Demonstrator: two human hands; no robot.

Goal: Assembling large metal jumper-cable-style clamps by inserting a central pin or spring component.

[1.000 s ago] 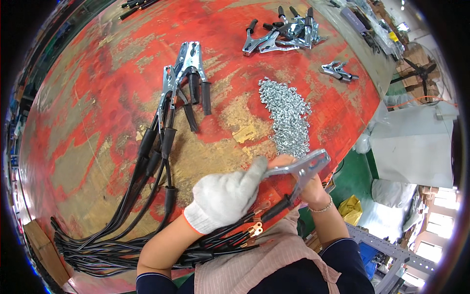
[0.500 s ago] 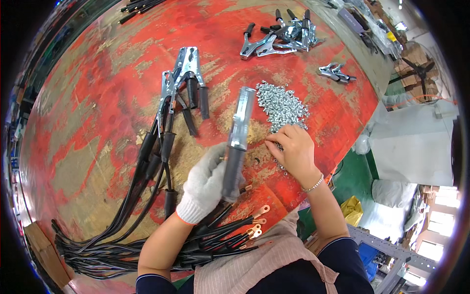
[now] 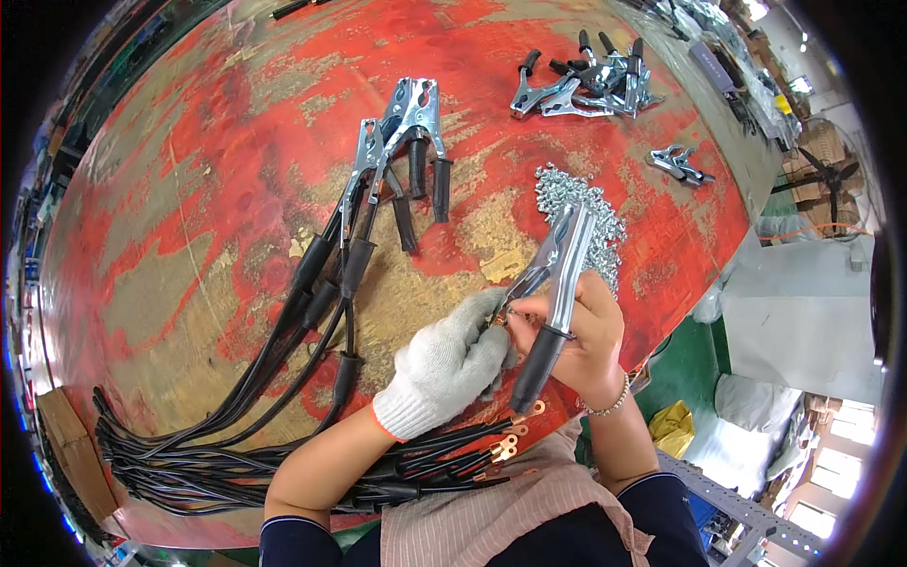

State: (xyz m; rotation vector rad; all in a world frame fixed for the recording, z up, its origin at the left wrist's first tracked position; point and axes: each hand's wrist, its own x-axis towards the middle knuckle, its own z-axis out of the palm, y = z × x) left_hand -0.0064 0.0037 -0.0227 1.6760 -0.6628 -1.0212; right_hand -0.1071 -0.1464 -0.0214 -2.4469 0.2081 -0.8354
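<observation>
Clamp (image 3: 571, 269) — silvery metal, legs spread, held over the worktop (image 3: 217, 217), nose pointing away from the person; near leg black-sleeved. At the far leg, a small copper-coloured piece (image 3: 501, 319) — possibly a lug, mostly hidden.

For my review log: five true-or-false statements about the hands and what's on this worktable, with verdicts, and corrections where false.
1. The left hand wears a white glove. True.
2. The right hand is gloved too. False: the right hand is bare, with a bracelet at the wrist.
3. The handheld clamp has a black sleeve on a handle. True.
4. The fastener pile lies left of the black cables. False: the fastener pile is to their right.
5. Copper-coloured lugs tip some black cables. True.
</observation>
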